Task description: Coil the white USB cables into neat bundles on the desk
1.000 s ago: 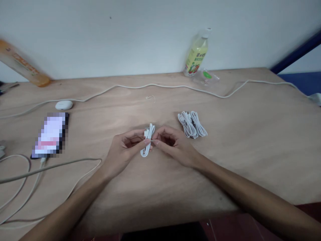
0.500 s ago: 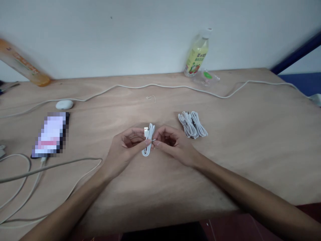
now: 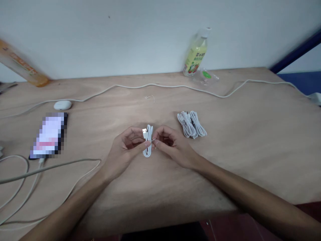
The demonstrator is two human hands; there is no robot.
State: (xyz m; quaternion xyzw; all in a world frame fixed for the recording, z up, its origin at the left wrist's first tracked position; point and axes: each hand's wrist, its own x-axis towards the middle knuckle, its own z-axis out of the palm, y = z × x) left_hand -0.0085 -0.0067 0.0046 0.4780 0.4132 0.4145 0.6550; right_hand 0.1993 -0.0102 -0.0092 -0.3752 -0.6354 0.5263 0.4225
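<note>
A white USB cable (image 3: 147, 152), folded into a narrow coiled bundle with its metal plug pointing up, is held just above the table. My left hand (image 3: 129, 144) is closed on it, thumb across the middle of the loops. To its right, my right hand (image 3: 173, 145) pinches the ends of a thin twist tie (image 3: 153, 139) at the bundle's waist. The fingertips of both hands almost meet there. Several similar bundled white cables (image 3: 192, 124) lie side by side on the table, right of and beyond my right hand.
A phone (image 3: 50, 135) with a plugged-in cable and a white earbud case (image 3: 62, 105) lie left. A long white cord (image 3: 170, 86) crosses the back of the wooden table. Small tie pieces (image 3: 150, 98) lie mid-table. A yellow-green bottle (image 3: 197, 55) and an orange bottle (image 3: 22, 65) stand by the wall.
The hands keep nearly the same place. The cable bundle has turned slightly more upright, and the twist tie's ends show a little differently at my right fingertips. The whole view has shifted slightly.
</note>
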